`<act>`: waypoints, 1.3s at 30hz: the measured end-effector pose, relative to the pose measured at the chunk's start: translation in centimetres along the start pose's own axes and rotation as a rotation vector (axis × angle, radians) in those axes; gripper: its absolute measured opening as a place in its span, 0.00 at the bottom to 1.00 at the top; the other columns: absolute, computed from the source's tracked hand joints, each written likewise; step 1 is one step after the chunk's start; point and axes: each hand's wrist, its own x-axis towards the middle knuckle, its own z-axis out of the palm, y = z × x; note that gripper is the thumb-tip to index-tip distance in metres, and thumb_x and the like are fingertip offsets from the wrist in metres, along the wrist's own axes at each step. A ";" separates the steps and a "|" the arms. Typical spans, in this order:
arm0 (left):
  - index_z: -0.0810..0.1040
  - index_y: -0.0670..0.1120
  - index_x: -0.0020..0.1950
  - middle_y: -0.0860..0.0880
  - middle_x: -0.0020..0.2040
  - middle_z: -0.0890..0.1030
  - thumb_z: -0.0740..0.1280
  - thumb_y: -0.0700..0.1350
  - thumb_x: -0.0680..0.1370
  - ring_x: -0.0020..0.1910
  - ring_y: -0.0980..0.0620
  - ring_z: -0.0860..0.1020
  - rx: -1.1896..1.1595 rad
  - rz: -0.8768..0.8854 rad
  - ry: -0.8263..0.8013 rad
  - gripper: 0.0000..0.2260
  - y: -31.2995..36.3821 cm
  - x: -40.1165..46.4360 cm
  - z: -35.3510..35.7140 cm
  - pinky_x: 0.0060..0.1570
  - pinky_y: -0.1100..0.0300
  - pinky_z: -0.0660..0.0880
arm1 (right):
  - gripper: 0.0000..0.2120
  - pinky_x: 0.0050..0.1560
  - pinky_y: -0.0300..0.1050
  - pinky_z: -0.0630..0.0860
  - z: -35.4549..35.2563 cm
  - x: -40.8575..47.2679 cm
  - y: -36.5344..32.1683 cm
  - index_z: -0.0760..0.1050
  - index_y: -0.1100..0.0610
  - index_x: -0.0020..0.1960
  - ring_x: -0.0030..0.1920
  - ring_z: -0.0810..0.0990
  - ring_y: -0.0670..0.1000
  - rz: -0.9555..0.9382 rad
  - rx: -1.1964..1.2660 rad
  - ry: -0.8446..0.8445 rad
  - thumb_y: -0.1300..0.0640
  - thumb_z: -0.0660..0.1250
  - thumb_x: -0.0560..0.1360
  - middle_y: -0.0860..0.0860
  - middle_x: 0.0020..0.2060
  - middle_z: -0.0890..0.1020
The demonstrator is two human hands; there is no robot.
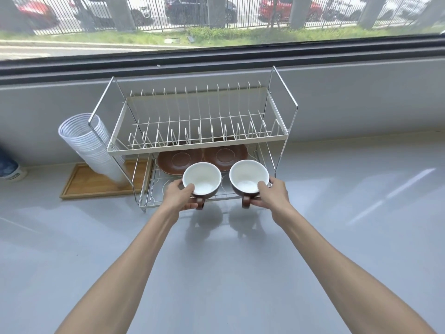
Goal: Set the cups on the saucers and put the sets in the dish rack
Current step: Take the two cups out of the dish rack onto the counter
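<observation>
Head view is showing, at far left, a stack of white disposable cups (92, 147) leaning over a wooden tray (96, 183) beside the two-tier dish rack (199, 141). Two brown saucers (179, 161) are lying side by side on the rack's lower tier. The left hand (179, 195) is clamping the left cup (201, 180) by rim and handle at the tier's front edge, while the right hand (271, 194) is gripping the right cup (249, 177) likewise, both cups upright, just short of the saucers.
</observation>
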 end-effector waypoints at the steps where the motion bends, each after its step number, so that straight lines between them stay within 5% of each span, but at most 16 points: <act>1: 0.68 0.40 0.72 0.43 0.44 0.79 0.60 0.36 0.79 0.25 0.54 0.82 -0.001 0.013 -0.009 0.20 0.0 -0.7 0.1 0.23 0.64 0.77 | 0.16 0.30 0.37 0.81 -0.5 -0.5 0.3 0.74 0.61 0.63 0.36 0.87 0.55 -0.006 -0.009 0.005 0.65 0.56 0.77 0.59 0.57 0.79; 6: 0.71 0.40 0.69 0.44 0.40 0.79 0.60 0.36 0.79 0.26 0.52 0.83 -0.003 0.047 -0.067 0.18 -0.6 -4.6 1.0 0.23 0.64 0.76 | 0.20 0.29 0.34 0.79 -4.3 -3.8 2.2 0.74 0.59 0.66 0.36 0.87 0.55 -0.014 -0.031 0.045 0.65 0.56 0.76 0.60 0.55 0.81; 17: 0.72 0.41 0.67 0.41 0.38 0.80 0.60 0.34 0.78 0.29 0.43 0.81 0.033 0.007 -0.253 0.17 -4.6 -10.9 9.6 0.26 0.61 0.78 | 0.20 0.51 0.54 0.85 -14.9 -8.6 9.6 0.74 0.57 0.67 0.36 0.88 0.56 0.100 0.062 0.237 0.65 0.57 0.77 0.59 0.53 0.82; 25: 0.71 0.42 0.69 0.42 0.31 0.80 0.60 0.35 0.76 0.30 0.41 0.79 0.044 -0.047 -0.353 0.20 -4.7 -12.0 19.1 0.33 0.56 0.78 | 0.19 0.56 0.58 0.82 -22.1 -7.2 12.5 0.75 0.55 0.63 0.35 0.88 0.59 0.185 0.100 0.345 0.63 0.56 0.75 0.62 0.48 0.85; 31: 0.70 0.41 0.69 0.42 0.34 0.80 0.60 0.35 0.76 0.30 0.40 0.79 0.022 -0.075 -0.348 0.20 -4.2 -11.7 24.3 0.37 0.52 0.78 | 0.18 0.38 0.42 0.78 -26.0 -5.0 12.6 0.75 0.55 0.62 0.38 0.88 0.59 0.190 0.113 0.373 0.64 0.56 0.76 0.65 0.48 0.85; 39: 0.69 0.42 0.70 0.42 0.37 0.80 0.60 0.35 0.77 0.28 0.42 0.79 0.008 -0.090 -0.318 0.20 -3.2 -10.9 29.2 0.41 0.47 0.81 | 0.20 0.30 0.34 0.77 -28.9 -1.2 12.2 0.73 0.56 0.67 0.45 0.87 0.60 0.191 0.118 0.369 0.63 0.57 0.76 0.62 0.54 0.84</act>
